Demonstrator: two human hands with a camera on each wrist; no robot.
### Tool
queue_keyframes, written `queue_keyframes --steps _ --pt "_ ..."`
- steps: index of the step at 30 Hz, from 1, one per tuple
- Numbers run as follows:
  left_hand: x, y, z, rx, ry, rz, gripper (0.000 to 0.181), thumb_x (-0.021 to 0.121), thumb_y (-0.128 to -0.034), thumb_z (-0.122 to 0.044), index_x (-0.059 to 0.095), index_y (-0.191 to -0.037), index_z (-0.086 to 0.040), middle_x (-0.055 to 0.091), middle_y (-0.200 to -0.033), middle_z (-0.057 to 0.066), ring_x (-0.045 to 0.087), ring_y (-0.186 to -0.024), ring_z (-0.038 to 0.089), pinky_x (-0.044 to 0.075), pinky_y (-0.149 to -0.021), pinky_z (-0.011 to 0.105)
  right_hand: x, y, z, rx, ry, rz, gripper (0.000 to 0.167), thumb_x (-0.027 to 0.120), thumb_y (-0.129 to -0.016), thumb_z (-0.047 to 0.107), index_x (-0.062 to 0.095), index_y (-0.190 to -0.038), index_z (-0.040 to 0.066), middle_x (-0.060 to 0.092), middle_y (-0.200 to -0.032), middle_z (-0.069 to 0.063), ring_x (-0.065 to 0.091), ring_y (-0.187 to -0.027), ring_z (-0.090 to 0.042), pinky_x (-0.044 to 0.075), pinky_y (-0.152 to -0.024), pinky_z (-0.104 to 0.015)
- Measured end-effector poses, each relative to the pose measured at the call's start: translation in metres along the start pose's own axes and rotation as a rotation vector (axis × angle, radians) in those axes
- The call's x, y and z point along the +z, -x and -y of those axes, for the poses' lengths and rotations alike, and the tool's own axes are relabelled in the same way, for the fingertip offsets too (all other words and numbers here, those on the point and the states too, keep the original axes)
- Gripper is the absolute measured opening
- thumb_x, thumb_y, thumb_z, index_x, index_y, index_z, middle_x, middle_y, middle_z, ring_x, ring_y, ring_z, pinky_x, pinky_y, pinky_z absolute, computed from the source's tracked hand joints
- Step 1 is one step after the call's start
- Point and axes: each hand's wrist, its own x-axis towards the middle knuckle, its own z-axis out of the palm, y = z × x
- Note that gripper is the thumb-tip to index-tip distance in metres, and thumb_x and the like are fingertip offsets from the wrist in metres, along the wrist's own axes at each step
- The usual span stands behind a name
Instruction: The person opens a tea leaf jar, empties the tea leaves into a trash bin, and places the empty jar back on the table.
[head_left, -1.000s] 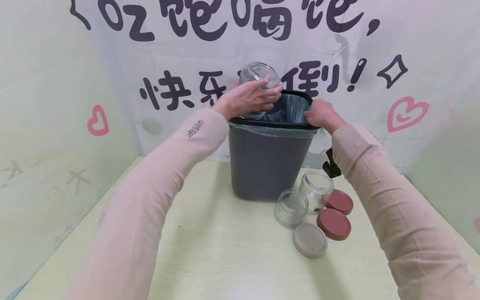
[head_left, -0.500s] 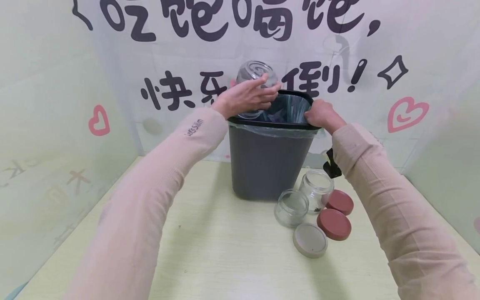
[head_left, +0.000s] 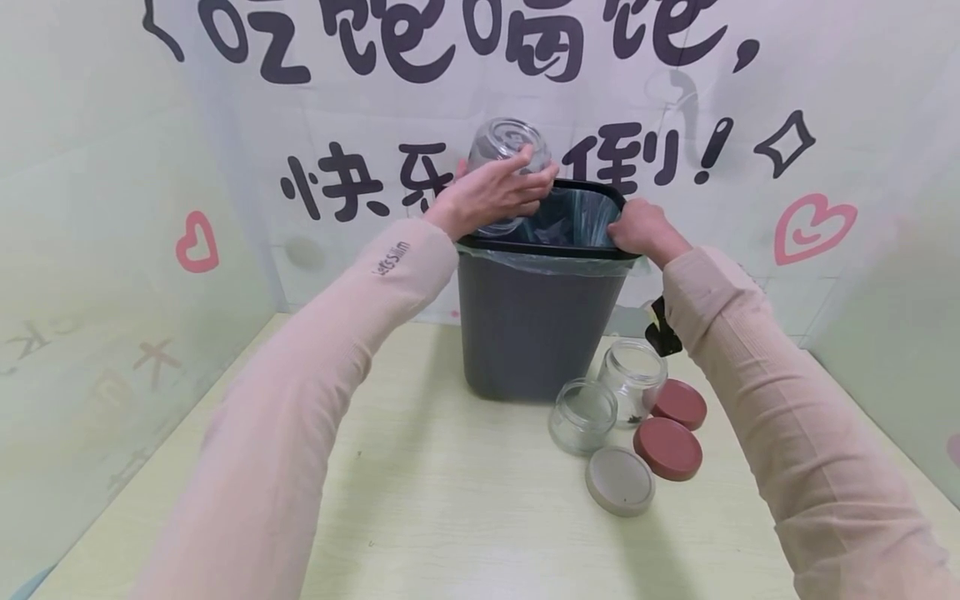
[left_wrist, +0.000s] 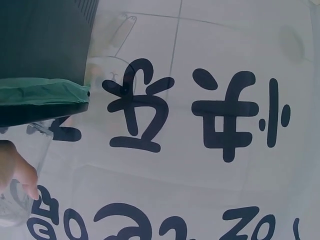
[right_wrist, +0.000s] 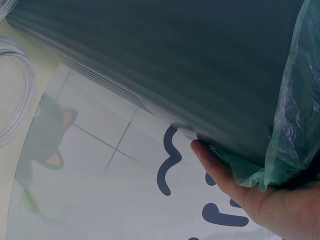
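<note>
In the head view my left hand (head_left: 491, 196) holds a clear glass jar (head_left: 501, 133) upside down, its base up and its mouth low at the left part of the bin's opening. The jar also shows in the left wrist view, where the thumb lies along the glass jar (left_wrist: 15, 212). My right hand (head_left: 641, 227) grips the black rim of the grey trash bin (head_left: 536, 325) at its right corner. In the right wrist view the thumb lies outside, against the folded edge of the bin liner (right_wrist: 245, 172); the other fingers are mostly hidden.
Right of the bin's foot stand two open glass jars, a short jar (head_left: 583, 417) and a taller jar (head_left: 632, 383) with a few dark bits inside. Two red lids (head_left: 667, 448) and a beige lid (head_left: 620, 481) lie beside them. A printed sheet (head_left: 360, 275) hangs behind.
My left hand and the upturned jar have shifted slightly left, and the jar's base is a little higher. The right hand stays on the bin's rim.
</note>
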Motion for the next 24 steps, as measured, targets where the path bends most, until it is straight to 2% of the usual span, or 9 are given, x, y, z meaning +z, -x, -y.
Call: queue_keyframes --steps 5,9,12,17,20,24 --pt "0.003 0.005 0.001 -0.084 0.034 -0.029 0.097 0.065 -0.0532 0.019 0.025 -0.136 -0.014 0.023 -0.141 0.012 0.014 -0.130 0.028 0.026 -0.098 0.043 0.000 0.001 0.002 0.008 -0.011 0.006 0.024 0.034 -0.085 0.008 0.039 -0.062 0.002 0.042 -0.074 -0.016 0.046 -0.073 -0.032 0.040 -0.075 -0.042" --pt "0.005 0.008 0.003 -0.187 0.077 -0.081 0.096 0.063 -0.0525 0.021 0.027 -0.134 -0.015 0.025 -0.141 0.011 0.017 -0.129 0.027 0.026 -0.097 0.043 -0.001 0.002 0.001 0.030 -0.024 0.008 0.024 0.035 -0.085 0.009 0.040 -0.063 0.001 0.042 -0.075 -0.017 0.046 -0.072 -0.031 0.040 -0.072 -0.041" --pt "0.006 0.009 0.005 -0.252 0.166 -0.100 0.092 0.068 -0.0570 0.012 0.028 -0.134 -0.018 0.027 -0.140 0.009 0.020 -0.128 0.026 0.027 -0.097 0.043 -0.002 0.002 0.001 0.041 -0.027 0.016 0.025 0.035 -0.086 0.010 0.040 -0.063 0.001 0.041 -0.074 -0.016 0.045 -0.070 -0.030 0.040 -0.068 -0.038" --pt "0.005 0.012 0.005 -0.376 0.420 -0.070 0.080 0.069 -0.0705 -0.010 0.028 -0.137 -0.025 0.027 -0.141 0.008 0.022 -0.128 0.027 0.026 -0.099 0.044 -0.002 0.002 0.001 0.041 -0.046 0.023 0.027 0.035 -0.087 0.009 0.038 -0.060 0.004 0.036 -0.066 -0.010 0.041 -0.063 -0.025 0.034 -0.060 -0.030" --pt "0.005 0.013 0.005 -0.512 0.635 -0.067 0.069 0.064 -0.0762 -0.008 0.032 -0.135 -0.026 0.029 -0.140 0.007 0.022 -0.128 0.028 0.025 -0.099 0.045 -0.001 0.004 0.001 0.039 -0.080 0.003 0.026 0.035 -0.085 0.008 0.037 -0.059 0.005 0.036 -0.065 -0.009 0.041 -0.062 -0.025 0.033 -0.058 -0.029" --pt "0.005 0.015 0.005 -0.726 0.957 -0.069 0.068 0.057 -0.0746 0.004 0.038 -0.132 -0.025 0.032 -0.138 0.009 0.021 -0.128 0.031 0.023 -0.099 0.047 0.001 0.006 0.000 0.042 -0.139 -0.026 0.024 0.033 -0.084 0.008 0.036 -0.061 0.006 0.038 -0.068 -0.011 0.042 -0.064 -0.026 0.033 -0.058 -0.029"
